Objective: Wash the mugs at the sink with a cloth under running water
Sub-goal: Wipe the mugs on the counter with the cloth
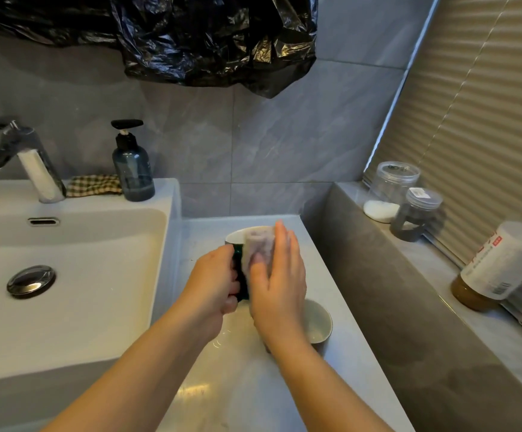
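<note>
While beside sink (97, 307), cloth (261, 244) against mug (240, 271).

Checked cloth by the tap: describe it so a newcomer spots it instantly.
Start at the white sink basin on the left and follow its back ledge. Between the chrome tap and the blue pump bottle lies a crumpled green-and-cream checked cloth. Its check pattern sets it apart from the plain pale cloth that the right hand presses on the dark green mug held by the left hand.

You are holding a dark green mug (241, 285), white inside, against a whitish cloth (260, 246). A green-and-cream checked rag (93, 185) is lying on the white sink (97, 275) beside a blue bottle (133, 174) with a black pump.
</note>
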`<state>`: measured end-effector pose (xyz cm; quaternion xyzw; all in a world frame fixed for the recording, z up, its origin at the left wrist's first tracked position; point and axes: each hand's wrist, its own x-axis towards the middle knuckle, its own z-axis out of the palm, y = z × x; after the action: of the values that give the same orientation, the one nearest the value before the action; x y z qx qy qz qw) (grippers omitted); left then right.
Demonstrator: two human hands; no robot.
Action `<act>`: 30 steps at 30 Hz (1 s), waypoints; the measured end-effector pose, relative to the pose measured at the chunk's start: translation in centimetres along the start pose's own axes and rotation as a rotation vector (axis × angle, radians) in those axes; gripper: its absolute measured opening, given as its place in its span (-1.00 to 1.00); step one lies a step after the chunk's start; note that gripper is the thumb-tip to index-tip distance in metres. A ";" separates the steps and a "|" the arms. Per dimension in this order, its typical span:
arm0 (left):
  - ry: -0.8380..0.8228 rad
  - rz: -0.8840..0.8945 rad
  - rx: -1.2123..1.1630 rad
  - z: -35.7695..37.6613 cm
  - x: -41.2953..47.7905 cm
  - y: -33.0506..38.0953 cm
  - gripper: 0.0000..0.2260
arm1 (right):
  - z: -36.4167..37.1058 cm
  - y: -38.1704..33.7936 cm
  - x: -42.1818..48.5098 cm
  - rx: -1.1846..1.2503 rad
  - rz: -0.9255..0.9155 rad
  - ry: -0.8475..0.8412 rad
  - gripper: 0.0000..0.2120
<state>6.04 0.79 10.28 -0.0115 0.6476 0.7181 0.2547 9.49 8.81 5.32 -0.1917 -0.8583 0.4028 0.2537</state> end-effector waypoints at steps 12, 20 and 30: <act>-0.018 -0.023 -0.093 -0.4 0.0 0.3 -0.72 | 0.6 0.2 -0.4 -0.191 -0.288 0.034 -0.55; -0.037 -0.062 -0.103 -1.6 -0.3 0.5 -0.66 | -0.7 0.2 1.2 0.405 0.158 -0.013 -0.62; -0.048 -0.071 -0.089 -1.2 -0.6 -0.4 -0.65 | 0.2 0.7 0.7 0.120 0.013 0.071 -0.50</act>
<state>6.31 -0.54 9.89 -0.0286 0.6078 0.7369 0.2944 8.94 9.46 4.90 -0.1960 -0.8217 0.4480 0.2926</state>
